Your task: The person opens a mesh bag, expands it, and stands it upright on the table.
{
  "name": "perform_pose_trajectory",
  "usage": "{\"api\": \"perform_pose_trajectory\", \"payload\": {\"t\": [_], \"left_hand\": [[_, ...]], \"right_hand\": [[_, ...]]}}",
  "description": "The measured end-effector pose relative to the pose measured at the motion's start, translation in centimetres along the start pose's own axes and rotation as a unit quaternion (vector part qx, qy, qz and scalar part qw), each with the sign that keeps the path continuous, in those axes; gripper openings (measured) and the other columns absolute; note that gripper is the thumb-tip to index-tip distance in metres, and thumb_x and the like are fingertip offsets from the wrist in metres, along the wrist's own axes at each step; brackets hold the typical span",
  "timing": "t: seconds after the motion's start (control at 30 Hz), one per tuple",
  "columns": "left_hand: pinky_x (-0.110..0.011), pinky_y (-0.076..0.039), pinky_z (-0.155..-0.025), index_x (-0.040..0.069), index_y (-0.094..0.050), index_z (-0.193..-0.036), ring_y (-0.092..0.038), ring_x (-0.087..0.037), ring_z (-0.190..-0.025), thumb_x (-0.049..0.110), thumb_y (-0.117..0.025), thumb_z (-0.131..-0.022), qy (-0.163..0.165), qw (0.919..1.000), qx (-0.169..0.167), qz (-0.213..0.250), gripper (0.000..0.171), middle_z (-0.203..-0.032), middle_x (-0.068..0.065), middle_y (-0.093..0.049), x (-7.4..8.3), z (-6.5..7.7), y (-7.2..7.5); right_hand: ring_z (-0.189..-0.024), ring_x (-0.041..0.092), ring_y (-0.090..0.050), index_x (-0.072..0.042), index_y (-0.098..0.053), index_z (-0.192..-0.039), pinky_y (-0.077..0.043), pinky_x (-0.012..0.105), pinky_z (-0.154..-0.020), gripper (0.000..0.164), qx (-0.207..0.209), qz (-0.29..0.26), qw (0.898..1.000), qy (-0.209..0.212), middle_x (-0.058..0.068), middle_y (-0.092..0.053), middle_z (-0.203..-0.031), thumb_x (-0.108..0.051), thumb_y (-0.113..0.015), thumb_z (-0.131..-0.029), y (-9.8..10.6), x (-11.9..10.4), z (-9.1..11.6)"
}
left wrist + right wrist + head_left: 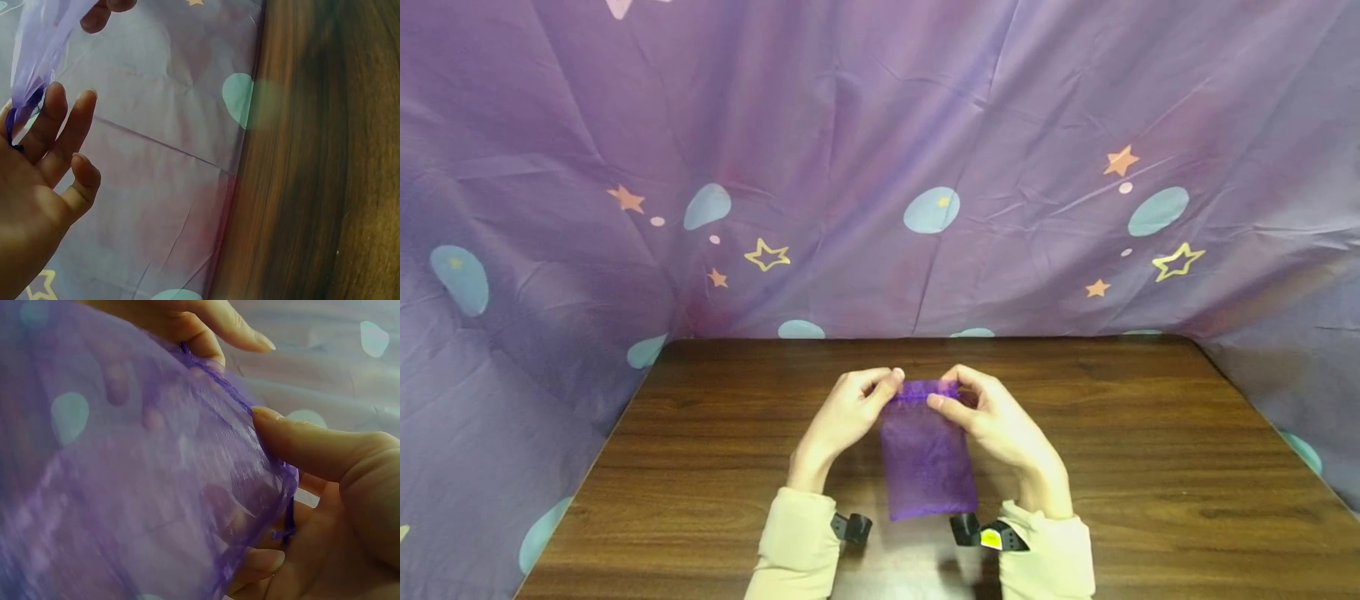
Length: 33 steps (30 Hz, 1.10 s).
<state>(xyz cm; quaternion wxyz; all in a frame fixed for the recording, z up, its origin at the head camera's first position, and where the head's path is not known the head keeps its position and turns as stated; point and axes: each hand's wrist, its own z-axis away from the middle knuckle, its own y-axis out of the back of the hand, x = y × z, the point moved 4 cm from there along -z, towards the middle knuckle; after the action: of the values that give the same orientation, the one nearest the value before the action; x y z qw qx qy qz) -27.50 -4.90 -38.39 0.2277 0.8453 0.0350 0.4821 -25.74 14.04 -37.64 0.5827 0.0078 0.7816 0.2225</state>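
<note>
A sheer purple drawstring pouch [928, 467] hangs between both hands above the table, its gathered top edge uppermost. My left hand [850, 408] pinches the top left corner of the pouch between thumb and fingers. At the top right, my right hand [1000, 417] grips the edge, thumb in front and fingers behind. In the right wrist view the right thumb [312, 440] presses on the drawstring seam, and fingers show dimly through the mesh. A short cord end [289, 519] dangles by the right palm. The left wrist view catches only part of the pouch [47, 47].
The brown wooden table [700, 467] spreads out under the hands. A purple cloth [820, 150] with stars and blue spots hangs behind it and along its sides. Black wrist cameras [853, 528] sit on both sleeves, close to the pouch's lower end.
</note>
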Motion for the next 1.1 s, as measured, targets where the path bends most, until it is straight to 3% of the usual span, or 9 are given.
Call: {"api": "perform_pose_trajectory", "payload": {"t": [0.23,0.47,0.73,0.97,1.1], "left_hand": [[-0.034,-0.050,-0.084,0.005,-0.070,-0.088,-0.063,-0.016,-0.086,0.026,-0.045,-0.106,0.021,0.9995,-0.002,0.023,0.038,-0.086,-0.004,-0.068,-0.2,0.1,0.0],[-0.037,-0.050,-0.082,0.002,-0.070,-0.086,-0.064,-0.020,-0.084,0.019,-0.047,-0.105,0.021,0.9995,0.010,0.022,0.034,-0.084,-0.007,-0.069,-0.3,0.3,0.7],[-0.034,-0.051,-0.082,0.006,-0.072,-0.087,-0.065,-0.015,-0.084,0.029,-0.047,-0.105,0.024,0.9995,0.009,-0.021,0.039,-0.084,-0.001,-0.070,-0.1,0.4,1.5],[-0.031,-0.050,-0.072,0.010,-0.072,-0.081,-0.062,-0.011,-0.075,0.033,-0.048,-0.104,0.041,0.9981,0.030,-0.034,0.040,-0.077,0.004,-0.067,-0.3,0.7,2.2],[-0.028,-0.040,-0.056,0.014,-0.057,-0.065,-0.044,-0.007,-0.058,0.035,-0.050,-0.103,0.017,0.9985,0.029,-0.044,0.044,-0.061,0.010,-0.047,-0.1,0.6,2.1]], "right_hand": [[-0.063,0.012,-0.049,-0.004,-0.056,-0.087,-0.041,0.025,-0.055,0.016,-0.011,-0.001,1.000,0.001,0.003,-0.051,-0.073,-0.013,-0.069,-0.092,0.2,0.3,0.2],[-0.064,0.013,-0.051,-0.005,-0.057,-0.085,-0.043,0.026,-0.057,0.017,-0.009,0.002,1.000,0.025,0.004,-0.054,-0.074,-0.012,-0.072,-0.089,0.6,0.2,0.3],[-0.073,0.015,-0.052,-0.010,-0.061,-0.087,-0.043,0.026,-0.063,0.015,0.002,0.030,0.999,0.044,0.004,-0.055,-0.082,-0.012,-0.076,-0.085,0.8,0.1,0.4],[-0.078,0.020,-0.053,-0.013,-0.064,-0.087,-0.045,0.029,-0.067,0.011,-0.011,0.049,0.998,0.046,0.006,-0.054,-0.086,-0.017,-0.075,-0.087,0.4,0.2,0.4],[-0.070,0.019,-0.055,-0.012,-0.062,-0.087,-0.046,0.027,-0.062,0.012,-0.008,0.037,0.999,0.029,0.005,-0.055,-0.082,-0.020,-0.069,-0.092,0.0,-0.1,0.2]]}}
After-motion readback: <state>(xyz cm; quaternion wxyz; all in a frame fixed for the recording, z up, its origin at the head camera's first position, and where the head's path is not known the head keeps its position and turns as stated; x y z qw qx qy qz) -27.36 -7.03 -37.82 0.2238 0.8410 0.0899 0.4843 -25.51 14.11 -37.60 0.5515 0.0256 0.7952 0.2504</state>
